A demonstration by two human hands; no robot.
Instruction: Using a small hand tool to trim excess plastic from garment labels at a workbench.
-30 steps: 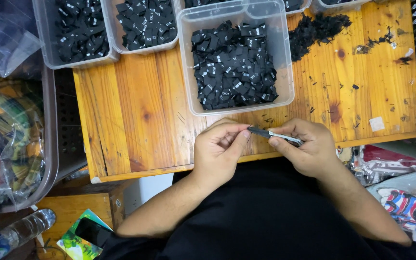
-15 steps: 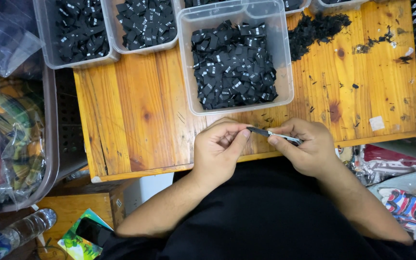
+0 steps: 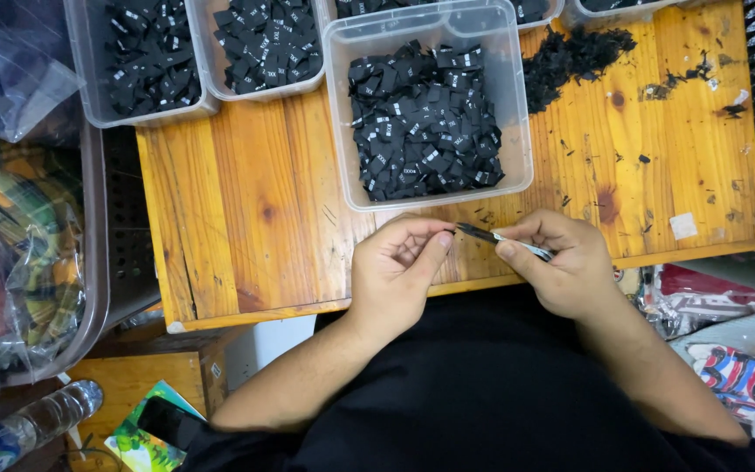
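My right hand (image 3: 559,262) grips small thread snips (image 3: 498,238) whose dark tips point left toward my left hand (image 3: 395,271). The left hand's fingers are curled, thumb and forefinger pinched together right at the tips of the snips on a tiny dark piece that I can barely make out. Both hands hover over the near edge of a wooden table (image 3: 246,218). Just beyond them stands a clear plastic tub (image 3: 339,114) filled with small black fabric labels (image 3: 421,122).
Two more clear tubs of black labels (image 3: 155,52) (image 3: 264,39) stand at the back left. A heap of black offcuts (image 3: 574,52) lies at the back right. A grey crate with bagged fabric (image 3: 19,245) is at the left, a plastic bottle (image 3: 32,424) below it.
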